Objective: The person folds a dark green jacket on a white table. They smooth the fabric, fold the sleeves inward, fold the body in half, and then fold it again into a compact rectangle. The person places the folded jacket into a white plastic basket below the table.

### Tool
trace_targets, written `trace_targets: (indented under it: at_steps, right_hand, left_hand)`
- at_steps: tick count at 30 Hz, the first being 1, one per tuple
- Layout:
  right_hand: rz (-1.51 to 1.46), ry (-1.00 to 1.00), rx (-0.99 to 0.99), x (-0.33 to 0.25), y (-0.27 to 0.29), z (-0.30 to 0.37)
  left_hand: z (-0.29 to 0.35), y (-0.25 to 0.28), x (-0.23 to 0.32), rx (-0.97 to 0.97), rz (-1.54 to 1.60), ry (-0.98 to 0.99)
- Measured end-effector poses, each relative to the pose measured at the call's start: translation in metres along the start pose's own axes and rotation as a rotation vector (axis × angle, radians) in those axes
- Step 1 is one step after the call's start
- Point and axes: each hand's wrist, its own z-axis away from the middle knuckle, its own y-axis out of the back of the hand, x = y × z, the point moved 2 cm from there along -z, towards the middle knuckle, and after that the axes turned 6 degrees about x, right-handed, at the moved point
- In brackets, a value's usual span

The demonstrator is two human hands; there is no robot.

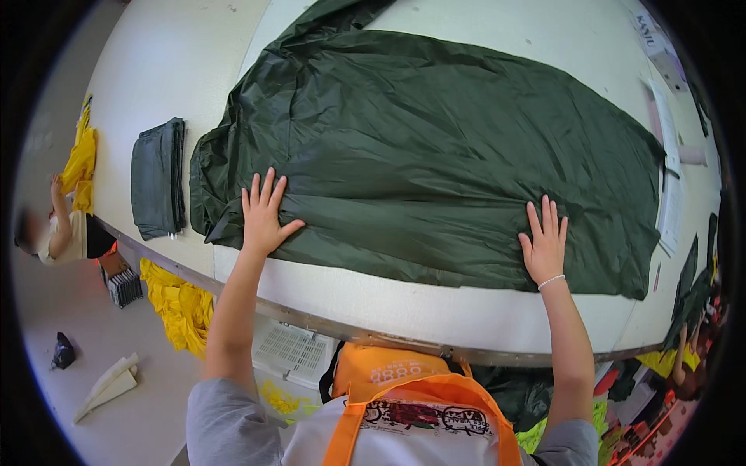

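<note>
A dark green raincoat (435,124) of thin, shiny fabric lies spread across the white table, creased in long folds, one sleeve reaching off toward the far edge. On its near left part rests my left hand (266,217), flat with fingers spread. My right hand (545,241), a thin bracelet at its wrist, lies flat on the near right part, fingers stretched out. Neither hand grips the cloth. Just left of the raincoat sits a neat stack of folded dark green pieces (158,179).
The white table (179,54) has papers (670,194) and a white box (660,50) at its right side. Below its near edge are an orange bag (388,365), a white plastic crate (291,349) and yellow cloth (177,303). A co-worker (66,225) handles yellow material at the far left.
</note>
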Motion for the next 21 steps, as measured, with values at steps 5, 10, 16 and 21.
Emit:
trace_targets:
  at_steps: [5, 10, 16, 21]
  right_hand:
    - [-0.259, 0.088, 0.002, 0.057, -0.009, -0.041]
    - [0.001, 0.103, 0.190, 0.116, 0.007, -0.194]
    - [0.378, 0.021, -0.324, 0.140, -0.004, -0.315]
    - [0.425, -0.087, -0.440, 0.169, 0.022, -0.307]
  left_hand:
    - [-0.030, 0.020, -0.028, 0.109, 0.324, 0.055]
    - [-0.199, 0.030, -0.076, 0.427, 0.030, 0.171]
    - [-0.335, -0.012, -0.101, -0.219, 0.263, 0.494]
    - [-0.323, -0.016, -0.084, -0.182, 0.179, 0.470]
